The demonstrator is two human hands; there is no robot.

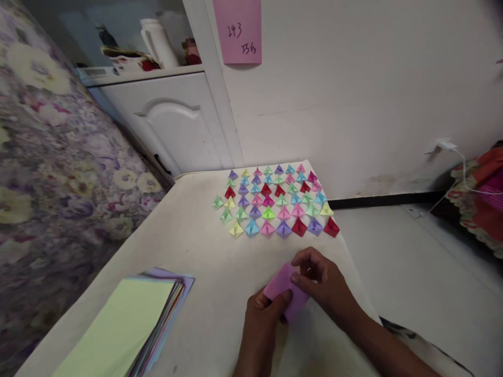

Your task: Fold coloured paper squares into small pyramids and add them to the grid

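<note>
A folded sheet of pink paper (297,303) is held up over the near part of the table. My left hand (264,314) grips its left side, thumb lying across the front and the other fingers behind. At the upper right edge, my right hand (323,278) has its thumb and curled fingers closed on the paper. Beyond the hands stand several rows of small folded paper pieces (268,212) in green, blue, purple, pink, red and yellow. To the left lies a stack of coloured paper (121,314) with a pale yellow-green sheet on top.
A pale cloth covers the table (204,251), which meets the wall at its far end. A floral curtain (78,199) hangs along the left. Behind stands a white cabinet (173,120) with a white jug (159,44). A charger (447,145) is plugged in at right.
</note>
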